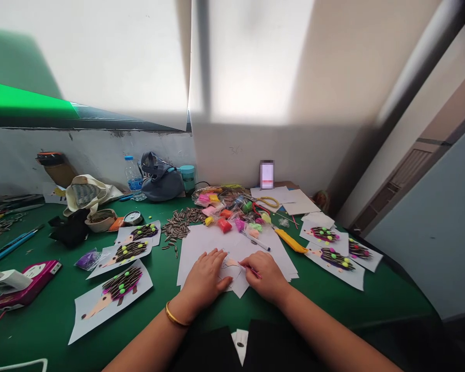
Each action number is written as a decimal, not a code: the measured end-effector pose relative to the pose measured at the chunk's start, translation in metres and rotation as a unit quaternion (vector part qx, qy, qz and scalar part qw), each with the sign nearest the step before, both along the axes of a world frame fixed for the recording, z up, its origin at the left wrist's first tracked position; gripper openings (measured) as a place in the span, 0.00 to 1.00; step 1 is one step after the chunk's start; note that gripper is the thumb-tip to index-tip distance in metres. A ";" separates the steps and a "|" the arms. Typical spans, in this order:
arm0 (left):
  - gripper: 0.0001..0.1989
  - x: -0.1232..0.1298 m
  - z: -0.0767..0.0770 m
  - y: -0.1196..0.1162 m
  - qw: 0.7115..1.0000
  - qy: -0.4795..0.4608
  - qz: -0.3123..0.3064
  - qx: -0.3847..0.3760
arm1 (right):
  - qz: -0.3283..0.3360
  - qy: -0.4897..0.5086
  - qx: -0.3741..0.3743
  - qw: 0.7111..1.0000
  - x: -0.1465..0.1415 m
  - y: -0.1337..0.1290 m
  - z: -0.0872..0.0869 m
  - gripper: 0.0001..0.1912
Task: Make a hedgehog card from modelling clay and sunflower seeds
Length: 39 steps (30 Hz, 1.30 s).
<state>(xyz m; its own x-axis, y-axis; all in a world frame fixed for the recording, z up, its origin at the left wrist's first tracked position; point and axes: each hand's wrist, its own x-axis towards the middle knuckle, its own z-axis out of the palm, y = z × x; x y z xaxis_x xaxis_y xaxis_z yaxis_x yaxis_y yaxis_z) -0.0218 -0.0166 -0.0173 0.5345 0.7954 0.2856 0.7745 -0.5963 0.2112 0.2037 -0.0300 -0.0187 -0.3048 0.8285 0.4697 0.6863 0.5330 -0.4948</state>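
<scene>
My left hand (206, 274) lies flat on a small sheet of paper (238, 284), fingers together and stretched out, a gold bangle on the wrist. On that sheet, between my hands, is a peach-coloured shape (231, 262) with drawn lines around it. My right hand (266, 274) is closed around a thin pinkish-red stick-like tool (254, 272), its tip at the peach shape. The kind of tool is too small to tell. Larger white sheets (194, 245) lie underneath. A white marker pen (258, 241) rests just beyond my right hand.
Bags of coloured clay (225, 226) and a pile of sunflower seeds (180, 225) lie ahead. A yellow utility knife (290, 241) is at the right. Seed-covered hedgehog cards (116, 302) flank both sides. Behind stand a phone (267, 174), a grey bag (160, 181) and a water bottle (133, 174).
</scene>
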 end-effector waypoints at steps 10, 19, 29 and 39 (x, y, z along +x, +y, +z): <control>0.31 0.000 -0.002 0.000 1.000 0.002 0.004 0.015 | 0.002 -0.005 0.017 1.000 0.000 0.000 -0.004 0.11; 0.31 0.000 -0.001 0.000 1.000 -0.005 0.008 0.016 | 0.010 -0.010 0.030 0.999 -0.001 -0.002 -0.002 0.11; 0.35 -0.001 0.005 -0.002 0.999 -0.008 -0.005 -0.035 | -0.034 0.004 0.022 0.999 0.002 0.002 0.000 0.14; 0.33 -0.001 0.010 -0.003 0.999 -0.008 0.033 -0.023 | -0.009 -0.039 0.042 0.998 0.000 0.001 -0.003 0.14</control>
<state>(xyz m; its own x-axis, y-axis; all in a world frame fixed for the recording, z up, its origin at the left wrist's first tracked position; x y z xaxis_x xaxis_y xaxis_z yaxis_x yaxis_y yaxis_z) -0.0227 -0.0199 -0.0074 0.4765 0.8410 0.2561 0.8079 -0.5338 0.2497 0.2032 -0.0287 -0.0219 -0.3296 0.7926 0.5131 0.7309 0.5581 -0.3927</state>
